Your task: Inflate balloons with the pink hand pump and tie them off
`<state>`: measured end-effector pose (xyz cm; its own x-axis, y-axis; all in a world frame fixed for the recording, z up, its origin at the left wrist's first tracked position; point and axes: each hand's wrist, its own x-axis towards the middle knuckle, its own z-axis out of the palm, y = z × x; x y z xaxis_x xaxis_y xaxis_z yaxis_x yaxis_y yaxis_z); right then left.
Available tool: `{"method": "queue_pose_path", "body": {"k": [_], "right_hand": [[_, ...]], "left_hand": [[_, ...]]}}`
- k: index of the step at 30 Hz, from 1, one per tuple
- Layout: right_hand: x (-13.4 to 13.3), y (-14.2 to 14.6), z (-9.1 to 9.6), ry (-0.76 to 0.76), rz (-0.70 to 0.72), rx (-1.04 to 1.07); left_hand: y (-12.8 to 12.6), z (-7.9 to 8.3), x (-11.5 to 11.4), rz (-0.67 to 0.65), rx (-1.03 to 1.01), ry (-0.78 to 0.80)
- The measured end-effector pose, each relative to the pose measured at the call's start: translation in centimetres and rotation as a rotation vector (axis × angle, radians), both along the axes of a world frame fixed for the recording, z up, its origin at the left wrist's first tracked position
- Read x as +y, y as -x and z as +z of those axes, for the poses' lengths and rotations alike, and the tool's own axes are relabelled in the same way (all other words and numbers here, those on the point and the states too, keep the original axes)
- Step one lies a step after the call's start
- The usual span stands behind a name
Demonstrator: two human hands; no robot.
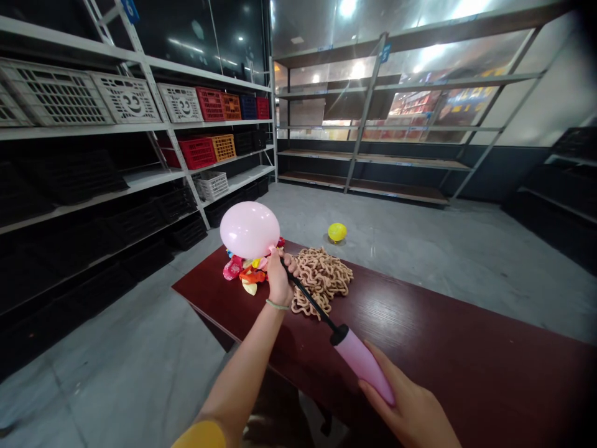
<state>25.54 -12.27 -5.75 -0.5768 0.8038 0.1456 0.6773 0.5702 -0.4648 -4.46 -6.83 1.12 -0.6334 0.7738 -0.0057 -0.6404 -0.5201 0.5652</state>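
The left hand is being closed around the neck of a pale pink rubber balloon and the slim black nozzle of a pink-and-black hand pump. The pump's tapered pink plastic barrel is being cradled at its far end by the right hand, so the hands are being kept apart along the pump's length. The round, swollen balloon is being held at 11 o'clock from the left hand. It is judged to be very light, soft and easily burst, so the neck is judged the safest place to take hold. The pump is judged light and stiff, with the barrel offering the surest grip.

A heap of flat, multicoloured rubber balloons is being carried on the dark red wood-grain counter just beyond the left hand, and a tangled pile of tan, crinkled rubber strands at 1 o'clock. Further out, a small round yellow balloon is being supported by the grey floor at 12 o'clock, while white metal shelving holding plastic crates is being seen at 10 o'clock.
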Motion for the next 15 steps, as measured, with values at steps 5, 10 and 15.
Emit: {"method": "queue_pose_path", "body": {"k": [5,10,15], "right_hand": [[0.5,4.4,2.0,0.098,-0.008,-0.048],[0.6,7.2,3.0,0.172,-0.022,-0.035],[0.2,5.4,1.6,0.179,0.011,0.039]], "left_hand": [[-2.8,-1.4,-0.6,-0.027,0.002,0.036],[-4.7,-2.0,-1.4,-0.052,0.04,0.084],[-3.6,-1.8,-1.2,-0.029,0.082,0.058]]}}
